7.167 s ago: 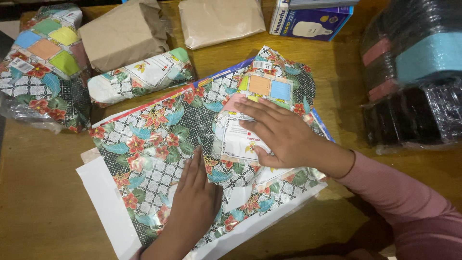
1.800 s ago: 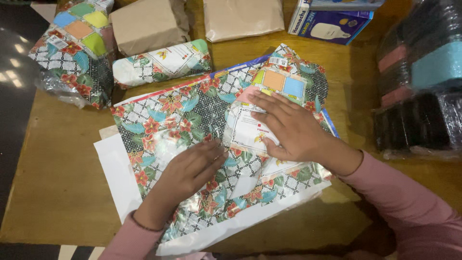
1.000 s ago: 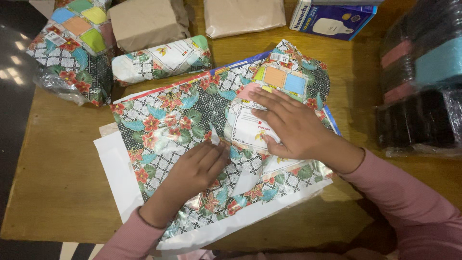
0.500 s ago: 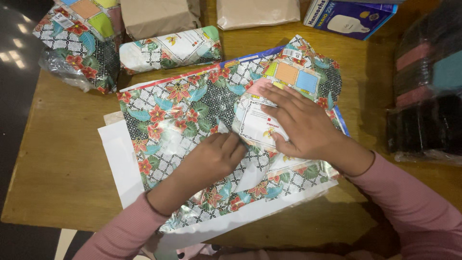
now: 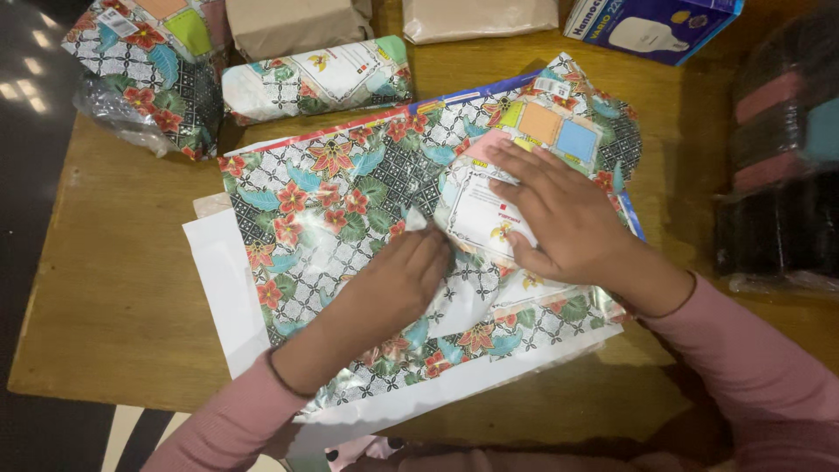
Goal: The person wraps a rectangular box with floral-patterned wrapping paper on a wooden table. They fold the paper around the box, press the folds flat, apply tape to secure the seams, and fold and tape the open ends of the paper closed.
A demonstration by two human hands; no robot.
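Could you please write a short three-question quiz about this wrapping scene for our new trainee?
1. True or false: the right hand lies flat on the parcel set on the flowered wrapping sheet.
2. What is the left hand doing? A) lifting the blue box B) pressing a fold of the sheet against the parcel C) resting on bare table
3. How many brown paper packages lie along the far edge of the table?

Key
1. True.
2. B; the fingers are curled at the parcel's near-left edge.
3. Two: one brown package on the left, another brown package beside it.
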